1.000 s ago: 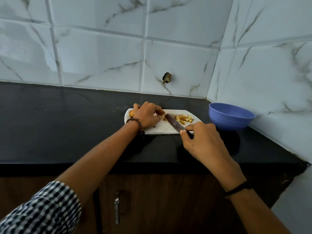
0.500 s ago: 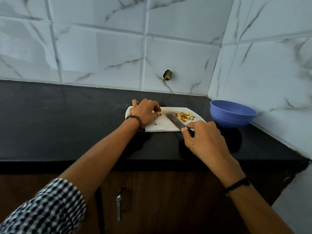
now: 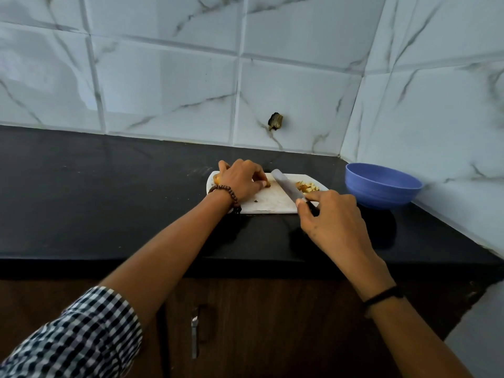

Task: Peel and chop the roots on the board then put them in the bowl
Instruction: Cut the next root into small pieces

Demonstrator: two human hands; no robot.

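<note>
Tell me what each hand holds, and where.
Right hand grips the knife by its handle; left hand holds the root on the board, fingers curled over it.

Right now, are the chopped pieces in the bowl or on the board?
On the board: the chopped pieces lie piled beside the knife, apart from the bowl.

Left hand (image 3: pixel 240 181) hides most of the root (image 3: pixel 216 179); right hand (image 3: pixel 332 222) hides the knife handle (image 3: pixel 312 207).
</note>
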